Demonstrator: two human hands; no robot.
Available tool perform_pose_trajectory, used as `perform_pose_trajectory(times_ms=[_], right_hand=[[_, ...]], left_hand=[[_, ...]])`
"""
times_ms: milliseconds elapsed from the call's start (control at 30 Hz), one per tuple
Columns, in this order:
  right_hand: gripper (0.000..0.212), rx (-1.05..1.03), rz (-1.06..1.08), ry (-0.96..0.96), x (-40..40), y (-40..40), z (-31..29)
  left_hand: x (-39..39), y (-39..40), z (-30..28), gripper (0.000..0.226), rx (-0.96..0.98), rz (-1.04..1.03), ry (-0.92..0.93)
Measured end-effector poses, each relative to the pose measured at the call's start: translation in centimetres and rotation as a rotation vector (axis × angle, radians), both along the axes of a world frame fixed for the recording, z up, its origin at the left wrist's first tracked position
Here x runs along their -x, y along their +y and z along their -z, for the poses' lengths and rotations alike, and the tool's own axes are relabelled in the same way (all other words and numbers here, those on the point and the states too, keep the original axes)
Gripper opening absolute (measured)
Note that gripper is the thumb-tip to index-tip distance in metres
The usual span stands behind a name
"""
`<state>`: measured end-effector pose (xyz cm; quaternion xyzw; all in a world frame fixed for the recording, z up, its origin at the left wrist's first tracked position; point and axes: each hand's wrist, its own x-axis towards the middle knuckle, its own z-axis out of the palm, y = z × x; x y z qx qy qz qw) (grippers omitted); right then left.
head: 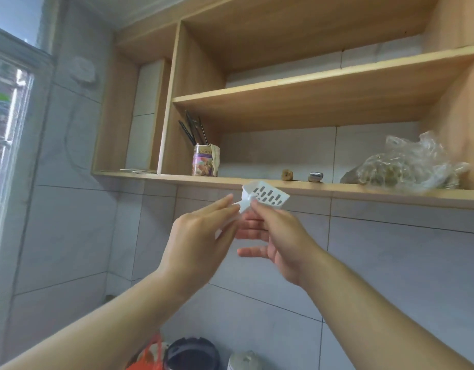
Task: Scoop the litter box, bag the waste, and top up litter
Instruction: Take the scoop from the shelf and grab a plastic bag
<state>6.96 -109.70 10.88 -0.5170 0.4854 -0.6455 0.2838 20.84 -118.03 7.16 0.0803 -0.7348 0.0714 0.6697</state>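
Observation:
A white slotted litter scoop [265, 196] is held up in front of the tiled wall, just below the lowest wooden shelf [337, 188]. My left hand [201, 239] grips the scoop's handle from the left. My right hand [276, 236] pinches the scoop where the handle meets the slotted head, with its other fingers spread loosely below. The litter box is out of view.
On the shelf stand a printed tin [203, 160] holding dark utensils, two small objects [315, 176] and a crumpled clear plastic bag [406, 164]. A window [6, 129] is at the left. An orange bag [150, 356] and a black lid [192, 353] sit at the bottom.

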Motion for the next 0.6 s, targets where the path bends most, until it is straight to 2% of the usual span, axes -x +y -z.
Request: perform_pose_trajectory(times_ms=[100,233,500,600], right_hand=[[0.028,0.004,0.009,-0.077,-0.7,0.5,1.7],[0.019,-0.052,0.079,-0.118,-0.3,2.0,3.6],[0.016,-0.061,0.076,-0.019,2.6,8.9,4.2],[0.018,-0.062,0.109,0.079,4.6,13.0,4.0]], left_hand=[[-0.4,0.9,2.4,0.027,-0.013,0.042,-0.021],[-0.5,2.9,4.2,0.019,-0.116,0.064,-0.136],[3.6,9.7,3.2,0.038,-0.474,0.157,-0.247],[6.4,13.5,2.4,0.055,-0.626,0.194,-0.290]])
